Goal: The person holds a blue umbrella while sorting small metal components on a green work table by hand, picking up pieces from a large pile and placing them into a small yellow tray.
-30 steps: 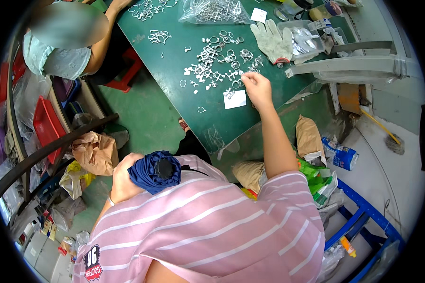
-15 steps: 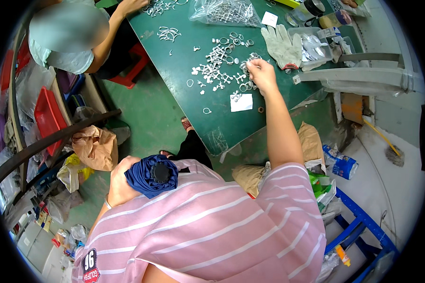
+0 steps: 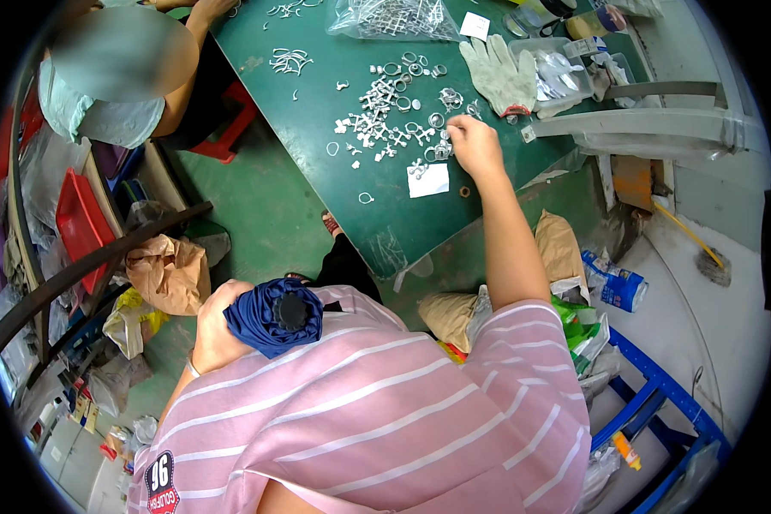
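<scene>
A folded navy umbrella with a black knob is gripped in my left hand, close against my body. My right hand is over the green table, its fingers drawn together beside several silvery metal rings. Whatever its fingertips may hold is hidden. Left of it spreads a loose pile of small silvery castings. One more ring cluster lies just beyond my fingers. A small white paper with a metal piece on it lies nearer to me, close to a brown ring-shaped nut.
A grey work glove lies beside a clear plastic box at the far right. A clear bag of metal parts sits at the back. Another person is at the table's left. Paper sacks stand below the near edge.
My right hand has drawn slightly nearer to me, leaving a ring cluster on the table uncovered. The whole view has shifted a little. My left hand still grips the umbrella.
</scene>
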`<control>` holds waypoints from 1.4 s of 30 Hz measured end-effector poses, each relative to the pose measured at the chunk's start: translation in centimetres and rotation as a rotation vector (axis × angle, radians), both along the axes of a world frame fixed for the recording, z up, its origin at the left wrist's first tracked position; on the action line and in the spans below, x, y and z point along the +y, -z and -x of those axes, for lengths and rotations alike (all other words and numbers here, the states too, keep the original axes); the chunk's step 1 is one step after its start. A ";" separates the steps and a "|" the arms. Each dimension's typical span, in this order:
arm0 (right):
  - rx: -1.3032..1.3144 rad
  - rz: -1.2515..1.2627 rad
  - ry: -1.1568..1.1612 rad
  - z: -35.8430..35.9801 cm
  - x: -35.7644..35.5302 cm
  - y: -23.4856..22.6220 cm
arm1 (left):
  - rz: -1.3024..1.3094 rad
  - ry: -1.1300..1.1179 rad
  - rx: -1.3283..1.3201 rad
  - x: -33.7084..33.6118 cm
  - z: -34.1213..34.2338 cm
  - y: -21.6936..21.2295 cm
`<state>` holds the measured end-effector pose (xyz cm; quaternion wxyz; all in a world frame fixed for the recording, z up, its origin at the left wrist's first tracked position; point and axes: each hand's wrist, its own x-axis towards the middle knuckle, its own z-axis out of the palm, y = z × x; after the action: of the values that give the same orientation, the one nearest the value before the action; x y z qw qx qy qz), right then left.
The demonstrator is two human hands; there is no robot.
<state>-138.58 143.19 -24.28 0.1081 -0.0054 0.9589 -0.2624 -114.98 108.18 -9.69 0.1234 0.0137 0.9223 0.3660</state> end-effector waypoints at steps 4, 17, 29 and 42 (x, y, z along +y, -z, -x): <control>-0.070 -0.250 -0.091 0.7 -2.0 0.3 | -0.058 -0.021 -0.012 0.1 0.1 0.2; -0.159 -0.392 -0.196 -0.7 -5.3 -0.2 | -0.085 -0.035 -0.007 0.4 0.8 -0.2; -0.307 0.056 -0.288 -8.0 -5.4 -0.1 | -0.146 -0.088 -0.013 0.0 0.3 0.3; -0.173 -0.002 0.005 -5.6 -3.1 1.0 | -0.135 -0.068 0.029 -0.6 -0.3 0.2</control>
<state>-132.96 140.11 -25.29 0.1897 0.0200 0.9462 -0.2614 -114.70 107.57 -9.91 0.0962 -0.0040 0.8972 0.4310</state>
